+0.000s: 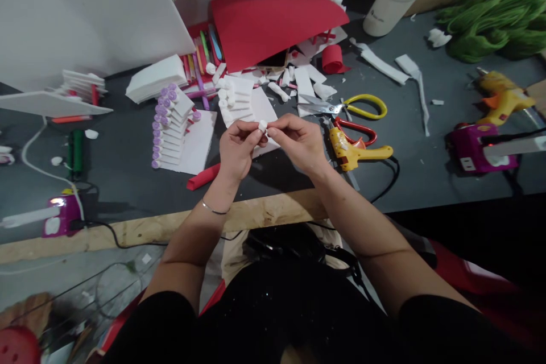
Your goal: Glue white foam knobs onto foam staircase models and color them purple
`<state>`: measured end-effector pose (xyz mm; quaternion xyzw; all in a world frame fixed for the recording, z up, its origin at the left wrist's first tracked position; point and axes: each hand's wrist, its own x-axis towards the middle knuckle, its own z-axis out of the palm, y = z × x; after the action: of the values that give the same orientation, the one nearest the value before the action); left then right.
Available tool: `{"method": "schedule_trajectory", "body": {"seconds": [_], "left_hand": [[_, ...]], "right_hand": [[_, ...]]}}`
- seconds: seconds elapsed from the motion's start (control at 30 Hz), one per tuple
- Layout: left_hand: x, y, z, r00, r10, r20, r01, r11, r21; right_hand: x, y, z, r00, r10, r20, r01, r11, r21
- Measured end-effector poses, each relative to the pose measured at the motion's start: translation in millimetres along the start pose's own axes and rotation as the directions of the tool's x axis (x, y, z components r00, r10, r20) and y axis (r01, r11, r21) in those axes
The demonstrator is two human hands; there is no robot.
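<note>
Over the front of the dark table, my left hand (238,148) and my right hand (302,143) meet, thumbs and fingertips pinched on a small white roll (263,125). Its lower part is hidden by my fingers. Just behind them, several white rolled pieces (235,98) stand in rows on a white sheet (265,107). Left of my hands is a similar set of white rolls with purple ends (164,122) on a white card (198,145). A red tube (202,177) lies beside my left wrist.
Yellow-handled scissors (333,107), red-handled pliers (370,135) and a yellow glue gun (354,151) lie to the right. A second glue gun (505,94) is by a purple power socket block (467,151). Behind are red foam sheet (277,23), white scraps (323,91), a tumbler (392,3) and green yarn (495,17).
</note>
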<state>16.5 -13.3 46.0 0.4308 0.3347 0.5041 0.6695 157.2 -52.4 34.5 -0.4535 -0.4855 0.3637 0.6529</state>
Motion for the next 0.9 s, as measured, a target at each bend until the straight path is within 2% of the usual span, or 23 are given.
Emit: {"method": "schedule_trajectory", "body": {"seconds": [0.13, 0.27, 0.47, 0.6, 0.77, 0.9], "left_hand": [[0.5, 8.2, 0.8, 0.978, -0.197, 0.073, 0.203, 0.975, -0.087], [0.8, 9.9, 0.5, 0.952, -0.296, 0.078, 0.303, 0.946, -0.112], [1.1, 8.0, -3.4, 0.921, -0.344, 0.181, 0.371, 0.918, -0.141], [-0.4, 9.8, -2.0, 0.912, -0.386, 0.140, 0.401, 0.912, -0.092], [-1.4, 9.7, 2.9, 0.932, -0.335, 0.139, 0.351, 0.930, -0.109], [-0.2, 6.6, 2.8, 0.938, -0.330, 0.107, 0.341, 0.933, -0.117]], "right_hand": [[2.0, -0.5, -3.6, 0.999, 0.022, 0.039, -0.023, 0.999, 0.024], [4.4, -1.2, -6.2, 0.996, -0.013, 0.092, 0.011, 1.000, 0.020], [5.6, -1.2, -9.1, 0.995, -0.042, 0.096, 0.043, 0.999, 0.000], [4.7, -1.3, -8.1, 0.997, -0.008, 0.078, 0.010, 1.000, -0.019], [2.3, -4.7, -4.4, 1.000, -0.013, 0.001, 0.013, 0.997, -0.070], [0.9, -6.6, -3.1, 1.000, 0.007, 0.019, -0.004, 0.993, -0.120]]}}
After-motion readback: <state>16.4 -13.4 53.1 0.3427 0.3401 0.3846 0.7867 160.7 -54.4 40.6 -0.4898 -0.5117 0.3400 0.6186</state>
